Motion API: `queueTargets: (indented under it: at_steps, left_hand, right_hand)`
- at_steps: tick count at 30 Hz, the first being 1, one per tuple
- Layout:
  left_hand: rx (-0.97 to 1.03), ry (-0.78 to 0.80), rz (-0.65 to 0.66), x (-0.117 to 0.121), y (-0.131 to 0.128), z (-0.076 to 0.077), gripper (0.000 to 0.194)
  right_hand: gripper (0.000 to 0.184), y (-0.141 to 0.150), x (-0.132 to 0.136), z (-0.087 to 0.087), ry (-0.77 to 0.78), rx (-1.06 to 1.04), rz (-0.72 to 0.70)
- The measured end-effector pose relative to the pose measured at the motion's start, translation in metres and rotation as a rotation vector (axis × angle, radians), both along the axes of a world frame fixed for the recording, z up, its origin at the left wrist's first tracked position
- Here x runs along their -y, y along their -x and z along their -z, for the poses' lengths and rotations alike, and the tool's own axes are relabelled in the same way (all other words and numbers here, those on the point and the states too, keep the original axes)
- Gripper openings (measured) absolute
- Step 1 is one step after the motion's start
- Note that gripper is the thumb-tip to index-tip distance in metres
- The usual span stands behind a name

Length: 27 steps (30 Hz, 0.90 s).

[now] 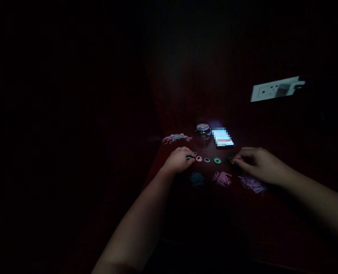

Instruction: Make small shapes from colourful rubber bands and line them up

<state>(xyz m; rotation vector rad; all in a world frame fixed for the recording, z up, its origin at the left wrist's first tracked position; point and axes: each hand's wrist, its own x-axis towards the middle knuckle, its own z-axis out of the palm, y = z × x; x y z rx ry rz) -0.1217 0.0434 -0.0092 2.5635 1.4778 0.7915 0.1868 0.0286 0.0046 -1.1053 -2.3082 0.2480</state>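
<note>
Tabletop in low light, seen from above and listed left to right. At the far left edge I see a loose heap of coloured bands (176,137). My left hand (180,159) is curled, its thumb and fingers around the left green ring (189,158) and partly hiding it; I cannot tell whether they grip it. This ring begins a row that runs left to right across the table (186,209): next the pink ring (199,158), the blue ring (207,160) and the right green ring (217,160), these three lying flat and apart. Nearer me lies the teal pile (196,179). Beyond the row stands the jar (203,132), upright, clear and lidded; its contents I cannot make out. The pink pile (222,178) lies nearer me. The phone (222,137), lit screen up, has its long axis pointing away from me, far end slanting left. My right hand (251,160) pinches a small dark piece (230,160) at the row's right end; it overhangs the purple pile (253,184). The socket plate (274,90) is on the wall.
</note>
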Motion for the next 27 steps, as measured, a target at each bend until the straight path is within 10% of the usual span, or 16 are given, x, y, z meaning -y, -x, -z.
queueTargets:
  at_steps: [12, 19, 27]
  left_hand:
    - [-0.112, 0.095, -0.387, 0.006, 0.006, -0.015, 0.013]
    - [-0.134, 0.047, -0.038, 0.002, -0.008, 0.000, 0.035]
    - [-0.039, 0.051, -0.101, -0.007, 0.000, 0.003, 0.019]
  right_hand:
    - [0.026, 0.002, 0.005, -0.004, 0.015, 0.025, 0.005]
    - [0.026, 0.006, 0.008, -0.007, -0.005, 0.002, 0.005]
    - [0.023, 0.008, 0.008, -0.007, -0.019, 0.008, -0.009]
